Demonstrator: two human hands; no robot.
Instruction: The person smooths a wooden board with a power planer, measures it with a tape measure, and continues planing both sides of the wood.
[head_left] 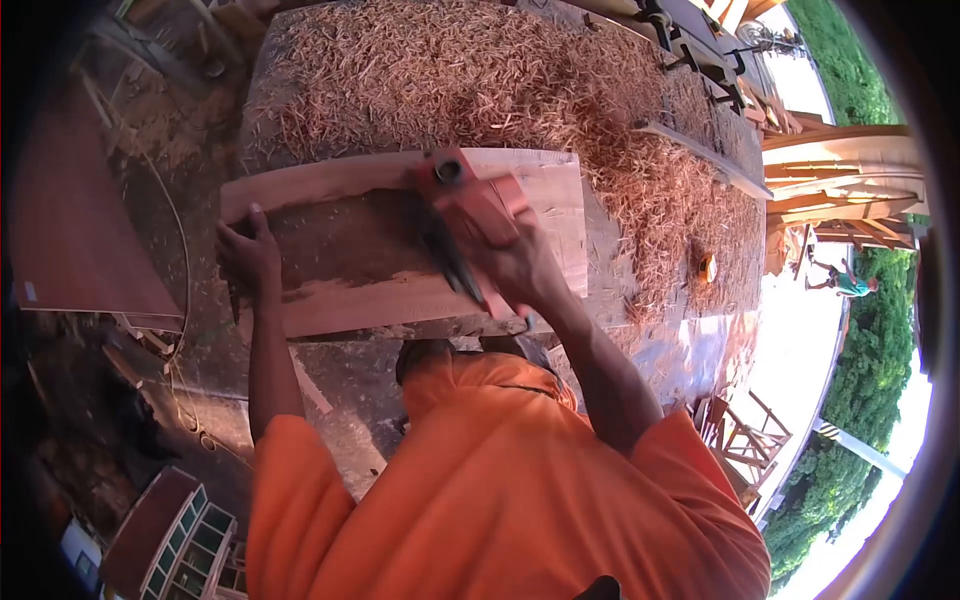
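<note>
A wide wooden board (540,210) lies across the workbench in front of me. Its borders are pale and freshly planed, while a dark, rough patch fills much of the middle. My right hand (525,265) is closed around the handle of a red electric planer (470,205), which rests on the board right of its centre and is slightly blurred. At the board's left end, my left hand (250,255) grips the edge, thumb on top; the undersides of its fingers are hidden.
Wood shavings (420,70) cover the workbench beyond the board. A small yellow object (708,268) and a long thin strip (705,158) lie to the right. Clamps (690,50) line the far right edge. A cable (180,230) runs at left. Another person (850,283) is far off.
</note>
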